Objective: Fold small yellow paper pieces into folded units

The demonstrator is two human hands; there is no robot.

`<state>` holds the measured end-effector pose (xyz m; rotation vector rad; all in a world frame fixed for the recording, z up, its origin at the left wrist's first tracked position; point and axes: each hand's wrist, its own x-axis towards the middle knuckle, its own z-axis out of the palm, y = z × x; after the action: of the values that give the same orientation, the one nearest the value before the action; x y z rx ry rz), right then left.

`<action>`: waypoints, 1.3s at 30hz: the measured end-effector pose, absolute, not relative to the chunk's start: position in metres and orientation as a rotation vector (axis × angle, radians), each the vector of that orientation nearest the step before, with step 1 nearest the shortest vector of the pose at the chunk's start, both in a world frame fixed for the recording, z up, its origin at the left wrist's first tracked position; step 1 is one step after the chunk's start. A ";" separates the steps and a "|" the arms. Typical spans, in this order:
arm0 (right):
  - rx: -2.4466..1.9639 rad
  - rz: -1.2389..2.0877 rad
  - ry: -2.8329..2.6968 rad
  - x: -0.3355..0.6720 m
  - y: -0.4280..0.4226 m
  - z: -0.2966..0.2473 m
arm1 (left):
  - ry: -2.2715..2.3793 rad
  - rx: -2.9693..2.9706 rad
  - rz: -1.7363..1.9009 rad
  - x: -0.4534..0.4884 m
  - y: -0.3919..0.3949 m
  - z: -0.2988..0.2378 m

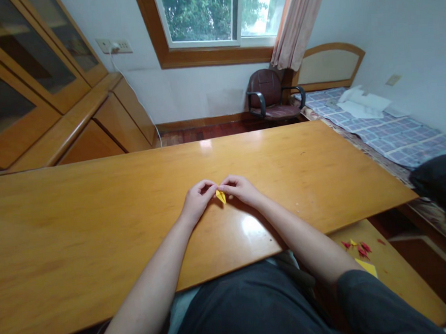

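A small piece of folded yellow paper (221, 196) hangs between my two hands, just over the middle of the wooden table (108, 221). Its lower end narrows to a point, and the upper end is partly covered by my fingertips. My left hand (200, 199) pinches it from the left with thumb and forefinger. From the right, my right hand (240, 188) grips it the same way, the fingertips of both hands nearly meeting at the top of the paper.
On a lower wooden surface (406, 276) at the right lie several small red folded papers (362, 251) and a yellow paper sheet (366, 267). A brown armchair (267, 92) stands behind the table. A bed (396, 129) with a dark bag (443, 184) is at the right, a cabinet (78, 121) at the left.
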<state>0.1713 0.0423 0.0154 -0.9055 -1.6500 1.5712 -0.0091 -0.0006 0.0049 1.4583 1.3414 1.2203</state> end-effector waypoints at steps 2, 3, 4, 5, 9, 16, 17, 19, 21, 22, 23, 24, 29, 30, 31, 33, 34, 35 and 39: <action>-0.904 1.560 -1.666 0.171 0.042 0.016 | 1.350 1.462 1.215 -0.009 -0.001 0.006; -0.903 1.558 -1.674 0.171 0.042 0.016 | 1.358 1.464 1.215 -0.008 -0.001 0.006; -0.902 1.556 -1.681 0.171 0.042 0.016 | 1.366 1.464 1.215 -0.008 -0.001 0.007; -0.901 1.557 -1.688 0.171 0.042 0.016 | 1.371 1.463 1.218 -0.008 -0.001 0.007; -0.870 1.565 -1.707 0.173 0.042 0.015 | 1.373 1.455 1.238 -0.007 -0.002 0.010; -0.829 1.604 -1.710 0.175 0.042 0.015 | 1.349 1.381 1.292 -0.007 0.000 0.009; -0.824 1.613 -1.704 0.176 0.042 0.015 | 1.352 1.374 1.294 -0.007 0.000 0.008; -0.812 1.627 -1.693 0.176 0.041 0.016 | 1.362 1.375 1.295 -0.007 0.000 0.006; -0.798 1.635 -1.681 0.175 0.041 0.016 | 1.382 1.404 1.302 -0.007 0.000 0.006; -0.792 1.640 -1.671 0.174 0.041 0.016 | 1.396 1.429 1.303 -0.007 0.000 0.006; -0.785 1.647 -1.658 0.174 0.040 0.016 | 1.412 1.461 1.304 -0.007 0.000 0.006; -0.778 1.657 -1.644 0.173 0.040 0.015 | 1.431 1.499 1.305 -0.006 -0.001 0.006; -0.784 1.674 -1.590 0.171 0.041 0.012 | 1.500 1.682 1.315 -0.004 -0.003 0.011; -0.792 1.672 -1.587 0.171 0.041 0.012 | 1.505 1.704 1.318 -0.004 -0.004 0.011; -0.799 1.674 -1.585 0.171 0.042 0.012 | 1.510 1.717 1.323 -0.003 -0.004 0.012; -0.808 1.685 -1.579 0.172 0.042 0.012 | 1.525 1.725 1.339 -0.003 -0.004 0.013; -0.807 1.693 -1.575 0.173 0.042 0.012 | 1.530 1.723 1.342 -0.003 -0.005 0.014; -0.805 1.703 -1.570 0.173 0.042 0.012 | 1.529 1.720 1.344 -0.003 -0.005 0.014; -0.806 1.716 -1.562 0.174 0.042 0.012 | 1.500 1.721 1.344 -0.004 -0.004 0.012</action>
<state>0.1736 0.0421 0.0124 -0.8062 -1.5619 1.7163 -0.0043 -0.0042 0.0125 1.7211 1.5000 1.3442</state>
